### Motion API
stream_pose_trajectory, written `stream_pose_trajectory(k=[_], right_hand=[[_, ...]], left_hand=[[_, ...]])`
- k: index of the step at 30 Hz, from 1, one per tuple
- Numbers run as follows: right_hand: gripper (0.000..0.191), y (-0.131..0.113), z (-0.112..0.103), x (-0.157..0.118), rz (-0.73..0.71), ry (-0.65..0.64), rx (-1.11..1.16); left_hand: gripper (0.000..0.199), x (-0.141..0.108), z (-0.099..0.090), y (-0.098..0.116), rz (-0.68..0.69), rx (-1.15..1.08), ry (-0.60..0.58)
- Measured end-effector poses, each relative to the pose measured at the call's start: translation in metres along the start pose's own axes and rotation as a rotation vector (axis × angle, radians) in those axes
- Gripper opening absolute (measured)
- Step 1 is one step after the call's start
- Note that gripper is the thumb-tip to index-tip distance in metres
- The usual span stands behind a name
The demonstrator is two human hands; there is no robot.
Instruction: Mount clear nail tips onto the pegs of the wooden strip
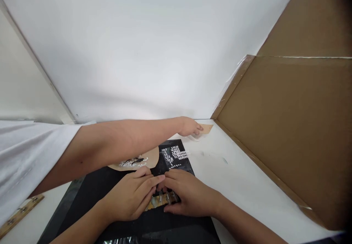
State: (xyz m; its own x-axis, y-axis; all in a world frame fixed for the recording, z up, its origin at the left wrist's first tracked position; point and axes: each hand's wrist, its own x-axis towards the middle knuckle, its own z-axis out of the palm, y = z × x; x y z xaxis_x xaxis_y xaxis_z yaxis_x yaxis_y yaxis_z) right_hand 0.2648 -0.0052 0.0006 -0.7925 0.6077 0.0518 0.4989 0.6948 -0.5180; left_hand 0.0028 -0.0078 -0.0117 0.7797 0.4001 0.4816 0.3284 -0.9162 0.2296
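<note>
A yellowish-brown strip (159,200) bearing shiny metal-looking pieces lies on a black board (176,224). My left hand (133,194) is closed over the strip's left end, and its fingers hide whatever is under them. From the other side my right hand (189,192) straddles the strip's right end, thumb on the near edge and curled fingers on the far edge. The fingertips of both hands meet near the middle. Just beyond them, rows of small white pieces (177,153) lie on the board, beside a tan sheet (154,159) with loose white and black bits.
Another person's arm (118,139) crosses from the left above the tan sheet, its hand touching a tan card (206,128) on the white table (214,156). A similar strip (20,216) lies at lower left. Cardboard (297,126) stands at right, a white wall (151,46) behind.
</note>
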Motion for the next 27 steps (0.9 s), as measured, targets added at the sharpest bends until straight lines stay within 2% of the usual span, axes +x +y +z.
stream_pose_trajectory(k=[4, 6, 8, 10, 12, 16, 20, 22, 24, 27], right_hand=[[0.059, 0.007, -0.020, -0.012, 0.000, -0.008, 0.076], [0.059, 0.013, -0.034, -0.023, 0.085, 0.012, 0.133], [0.048, 0.019, -0.047, -0.036, 0.194, 0.077, 0.174], [0.026, 0.025, -0.055, -0.046, 0.273, 0.171, 0.191], [0.023, 0.028, -0.057, -0.055, 0.339, 0.244, 0.174], [0.037, 0.030, -0.040, -0.072, 0.423, 0.350, 0.167], [0.041, 0.041, 0.000, -0.094, 0.433, 0.541, 0.334], [0.038, 0.047, 0.018, -0.102, 0.449, 0.623, 0.342], [0.035, 0.051, 0.030, -0.106, 0.449, 0.639, 0.281], [0.037, 0.051, 0.036, -0.106, 0.451, 0.666, 0.235]], left_hand=[[0.053, 0.000, 0.000, 0.001, 0.002, 0.018, 0.022], [0.051, -0.001, 0.000, 0.001, -0.003, 0.025, 0.026], [0.047, -0.001, 0.001, 0.001, -0.009, 0.027, 0.029], [0.045, -0.001, 0.001, 0.002, -0.008, 0.025, 0.031], [0.044, 0.000, 0.001, 0.003, -0.007, 0.021, 0.031], [0.043, 0.001, -0.001, 0.004, 0.004, 0.019, 0.035], [0.043, 0.001, 0.001, 0.002, 0.000, 0.018, 0.052], [0.041, 0.000, 0.002, 0.000, -0.008, 0.025, 0.050], [0.040, 0.000, 0.003, -0.002, -0.016, 0.028, 0.039], [0.039, 0.000, 0.004, -0.004, -0.016, 0.040, 0.032]])
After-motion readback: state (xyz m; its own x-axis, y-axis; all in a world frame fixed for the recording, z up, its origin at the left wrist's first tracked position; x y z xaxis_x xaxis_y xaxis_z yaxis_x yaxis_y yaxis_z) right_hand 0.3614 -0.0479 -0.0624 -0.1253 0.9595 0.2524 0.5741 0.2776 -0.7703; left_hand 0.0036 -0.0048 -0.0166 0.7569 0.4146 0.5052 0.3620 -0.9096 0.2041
